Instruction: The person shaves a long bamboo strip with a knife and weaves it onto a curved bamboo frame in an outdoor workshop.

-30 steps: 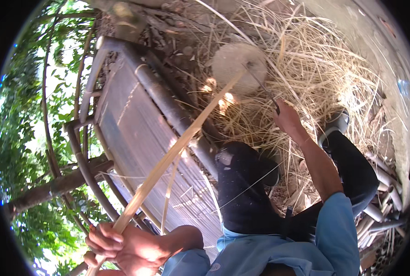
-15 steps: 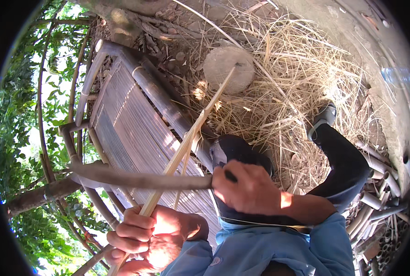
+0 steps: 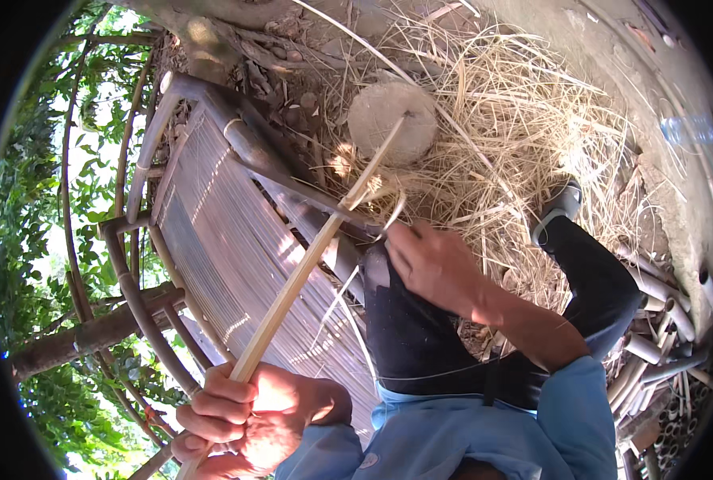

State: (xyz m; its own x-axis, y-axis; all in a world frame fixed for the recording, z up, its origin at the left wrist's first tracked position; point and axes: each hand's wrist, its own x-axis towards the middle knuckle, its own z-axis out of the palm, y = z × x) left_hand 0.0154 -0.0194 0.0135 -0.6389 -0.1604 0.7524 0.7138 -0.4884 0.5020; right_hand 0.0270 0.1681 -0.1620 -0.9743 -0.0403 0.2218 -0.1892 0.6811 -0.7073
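Note:
My left hand [image 3: 232, 420] is closed around the lower end of a long pale bamboo strip [image 3: 288, 292]. The strip slants up and away, its far tip on top of a round wooden block [image 3: 372, 112]. In my right hand [image 3: 432, 264] is the handle of a long-bladed knife [image 3: 304, 192], mostly hidden by the fingers. Its dark blade reaches left and crosses the strip a little short of the block. Beside the blade, near my right fingers, a thin pale shaving [image 3: 397, 210] curls up.
A slatted bamboo bench [image 3: 228, 232] stands to the left, with leaves beyond. Straw-like shavings [image 3: 516, 120] cover the ground around the block. Cut bamboo tubes [image 3: 652, 352] are piled at right, and a clear plastic bottle [image 3: 688, 130] lies near the right edge.
My right hand has carried the knife away from me, from near my left hand to farther up the strip. My left hand keeps its grip in nearly the same place.

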